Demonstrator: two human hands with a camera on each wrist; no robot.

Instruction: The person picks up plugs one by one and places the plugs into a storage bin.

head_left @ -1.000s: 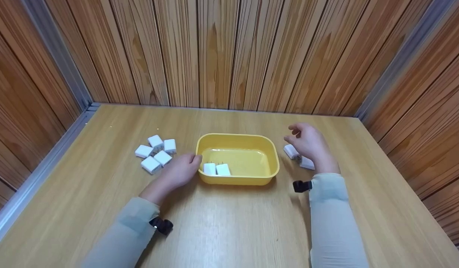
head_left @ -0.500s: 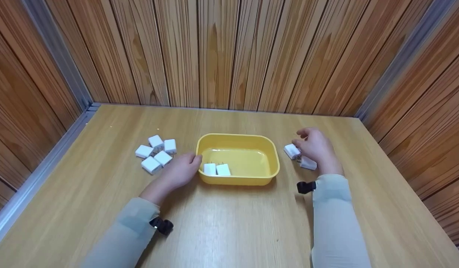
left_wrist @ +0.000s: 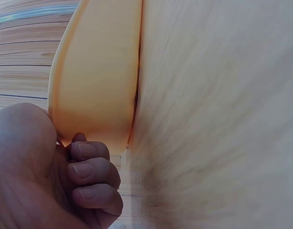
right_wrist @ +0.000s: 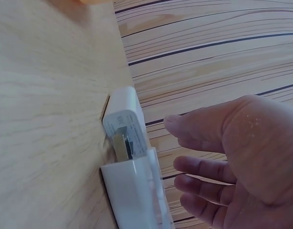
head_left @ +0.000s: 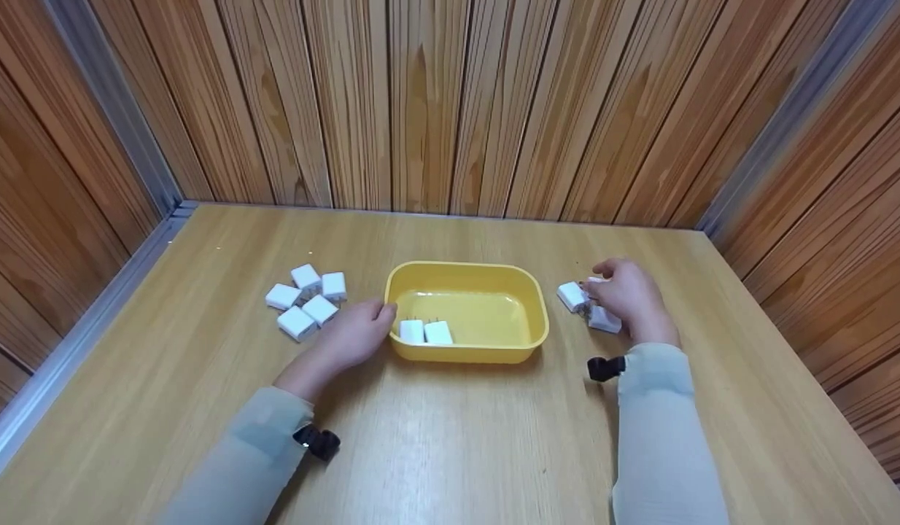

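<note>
My left hand grips the left rim of a yellow plastic tub, thumb at the rim and fingers curled against the outer wall in the left wrist view. Two white plug adapters, one of them here, sit inside with prongs up. My right hand hovers over a small group of white adapters right of the tub. One adapter lies left of its fingertips, another below them, and more white shows by the fingers. In the right wrist view the loosely bent fingers stand apart from the adapters.
Several white adapters lie clustered on the wooden table left of the tub, close to my left hand. Wood-plank walls enclose the back and both sides.
My right hand has moved slightly right and down beside the right-hand adapters, and more white now shows at its fingertips. My left hand and the tub stay in place.
</note>
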